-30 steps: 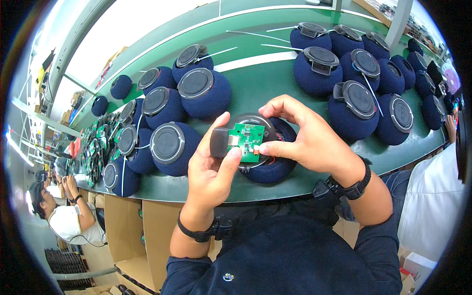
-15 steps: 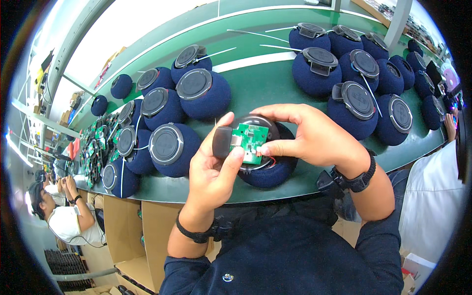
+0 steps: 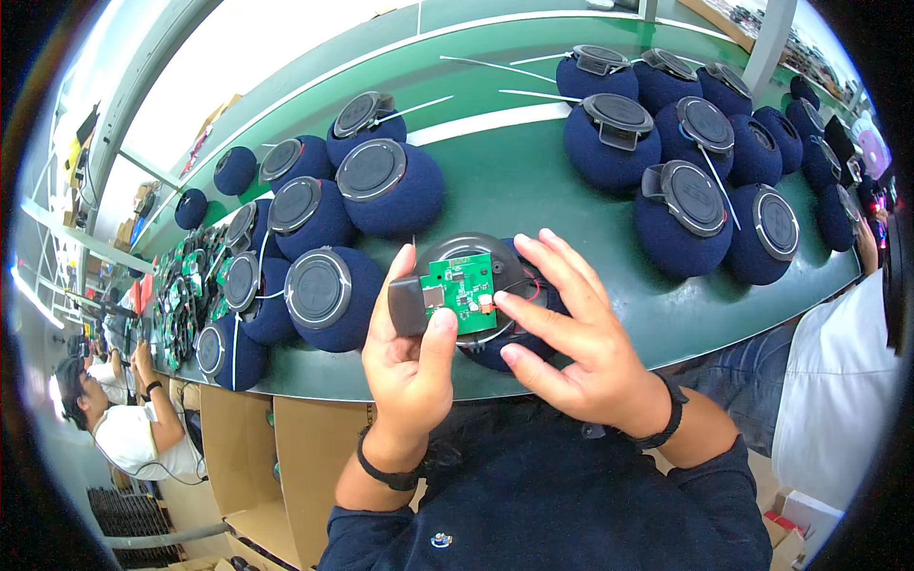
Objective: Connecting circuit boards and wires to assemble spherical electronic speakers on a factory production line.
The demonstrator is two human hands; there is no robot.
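Note:
My left hand [image 3: 411, 366] grips a green circuit board [image 3: 459, 290] between thumb and fingers. Attached at the board's left edge is a dark, rounded plastic block [image 3: 407, 305]. My right hand [image 3: 595, 357] has its fingers spread, one fingertip at or very near the small connector [image 3: 486, 304] on the board's right edge. Thin red and black wires [image 3: 529, 284] show beside it. Behind and below the board sits a navy fabric ball-shaped speaker [image 3: 495, 357] with a dark round cover [image 3: 490, 249], partly hidden by the board and my hands.
Several similar navy speakers [image 3: 392, 195] stand on the green table [image 3: 533, 181] to the left, and more [image 3: 609, 143] to the right, some with white ties. A heap of circuit boards [image 3: 181, 295] lies far left. Open cardboard boxes [image 3: 319, 457] stand below. People work at both sides.
The board has come slightly left and down in my left hand. My right hand has moved down and opened from its pinch at the board's edge, its fingers now spread.

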